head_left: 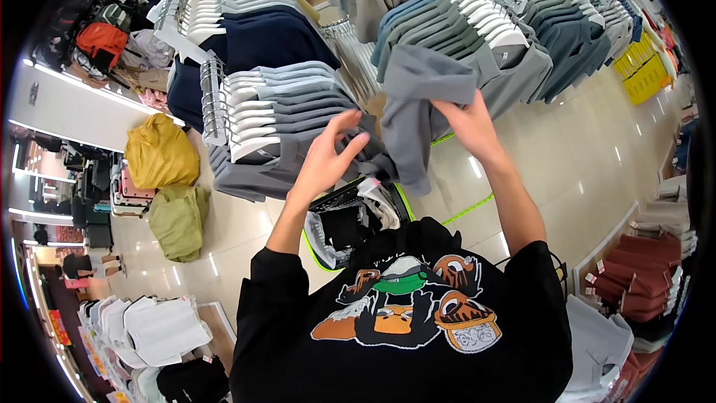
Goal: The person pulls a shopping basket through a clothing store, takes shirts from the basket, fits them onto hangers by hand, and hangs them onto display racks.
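Bunched grey cloth (425,97) hangs from my right hand (471,125), whose fingers are closed on its upper edge. To the left, my left hand (328,160) is raised with thumb and fingers apart, in front of dark grey garments (287,160) on white hangers. Nothing shows in its grip. Those garments hang from a metal rack (214,101) at the left. Below the cloth stands a black basket with a green rim (408,205), holding black and white items. My body hides part of the basket.
More racks of grey-green shirts (440,37) and navy shirts (272,37) stand ahead. Yellow (160,153) and green (179,222) bundles sit on the floor at left. Folded red-brown clothes (634,272) lie at right, white ones (164,328) at lower left. A person's legs (112,265) show far left.
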`<state>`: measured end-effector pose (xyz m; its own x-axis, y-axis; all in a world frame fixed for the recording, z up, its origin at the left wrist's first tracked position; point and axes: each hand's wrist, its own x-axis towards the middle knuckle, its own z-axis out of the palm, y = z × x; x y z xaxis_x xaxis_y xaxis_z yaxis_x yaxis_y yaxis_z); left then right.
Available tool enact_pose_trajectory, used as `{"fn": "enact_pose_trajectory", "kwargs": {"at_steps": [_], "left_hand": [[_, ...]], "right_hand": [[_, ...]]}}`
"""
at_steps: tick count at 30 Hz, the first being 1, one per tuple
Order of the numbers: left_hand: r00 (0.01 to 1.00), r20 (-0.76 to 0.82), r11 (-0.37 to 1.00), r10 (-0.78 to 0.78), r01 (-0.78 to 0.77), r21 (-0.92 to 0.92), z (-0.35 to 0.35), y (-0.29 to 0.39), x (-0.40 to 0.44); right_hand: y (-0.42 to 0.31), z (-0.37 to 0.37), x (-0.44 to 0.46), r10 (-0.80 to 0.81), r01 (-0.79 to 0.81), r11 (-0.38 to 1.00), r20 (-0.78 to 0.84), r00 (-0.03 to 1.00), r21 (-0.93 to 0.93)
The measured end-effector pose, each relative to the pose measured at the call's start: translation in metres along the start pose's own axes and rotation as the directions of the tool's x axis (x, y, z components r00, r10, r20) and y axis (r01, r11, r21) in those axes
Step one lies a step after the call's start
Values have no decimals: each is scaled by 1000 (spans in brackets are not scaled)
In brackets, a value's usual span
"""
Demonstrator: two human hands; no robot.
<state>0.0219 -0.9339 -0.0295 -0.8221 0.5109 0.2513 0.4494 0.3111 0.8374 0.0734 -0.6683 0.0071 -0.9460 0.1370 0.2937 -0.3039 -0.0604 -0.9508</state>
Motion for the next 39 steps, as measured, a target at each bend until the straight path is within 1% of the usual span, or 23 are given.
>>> {"fn": "enact_pose_trajectory", "kwargs": {"at_steps": [1, 3, 4, 5, 7, 8, 10, 11, 13, 14, 15, 16, 17, 18, 21, 25, 27, 29, 31, 33, 35, 37, 39], "left_hand": [[999, 37, 970, -2, 11, -243, -2, 13, 7], [991, 85, 814, -101, 131, -565, -11, 40, 23], [979, 119, 777, -167, 205, -595, -15, 44, 29], [978, 115, 777, -172, 206, -595, -18, 49, 34], [950, 253, 943, -185, 244, -226, -22, 56, 43], [973, 197, 963, -122, 164, -213, -20, 49, 46], [968, 184, 960, -173, 208, -186, -22, 49, 51], [961, 169, 956, -221, 248, -159, -23, 48, 54], [977, 109, 962, -181, 200, -187, -12, 41, 58], [981, 47, 941, -187, 192, -279, -7, 40, 59], [980, -16, 912, -197, 178, -369, -2, 40, 60], [981, -30, 898, -193, 164, -409, 2, 37, 61], [981, -28, 898, -193, 166, -408, 3, 36, 61], [978, -32, 880, -208, 173, -442, 4, 40, 61], [972, 33, 824, -232, 214, -525, 3, 57, 59], [945, 255, 782, -206, 315, -538, 8, 57, 52], [943, 293, 837, -157, 284, -468, 1, 53, 49], [954, 243, 840, -178, 276, -468, -5, 51, 47], [948, 188, 854, -258, 315, -415, -17, 58, 44], [954, 170, 848, -249, 299, -437, -29, 48, 46], [955, 101, 857, -281, 296, -422, -44, 65, 43], [974, 85, 959, -212, 224, -174, -72, 55, 46], [978, 84, 973, -190, 199, -120, -91, 47, 51]], "right_hand": [[2, 2, 2, -1, 1, 1000, 6, 1000, 2], [5, 5, 6, 78, -48, 992, 268, 960, -117], [8, 10, 8, 85, -52, 993, 324, 942, -110], [7, 15, 9, 87, -54, 993, 328, 941, -108], [5, 20, 12, 119, -40, 971, 333, 935, -236], [10, 21, 15, 122, -43, 971, 334, 935, -234], [22, 23, 22, 51, -1, 956, 163, 985, -294], [25, 24, 23, 54, -4, 956, 162, 985, -293], [27, 27, 24, -214, 100, 773, -110, 971, -626], [26, 27, 22, -160, 55, 799, -123, 979, -599], [29, 30, 19, -160, 55, 799, -123, 979, -598], [32, 34, 16, -74, 48, 944, -68, 995, -326], [35, 36, 12, -8, 8, 1000, 9, 1000, -25], [33, 36, 8, 35, -40, 997, 73, 997, 66], [19, 35, 1, 42, -57, 993, 146, 988, 99], [7, 56, -12, -65, 140, 906, 197, 978, -399], [15, 52, -7, -43, 97, 928, 155, 987, -360], [19, 41, -3, -22, 123, 931, 285, 958, -343], [15, 37, -1, -70, 166, 927, 281, 957, -336], [12, 22, 10, 124, 42, 922, 396, 910, -384], [4, 10, 22, 46, 92, 921, 342, 939, -377], [-6, -5, 38, 35, 49, 960, 290, 956, -276], [-4, -18, 56, 32, 35, 959, 230, 973, -280]]}}
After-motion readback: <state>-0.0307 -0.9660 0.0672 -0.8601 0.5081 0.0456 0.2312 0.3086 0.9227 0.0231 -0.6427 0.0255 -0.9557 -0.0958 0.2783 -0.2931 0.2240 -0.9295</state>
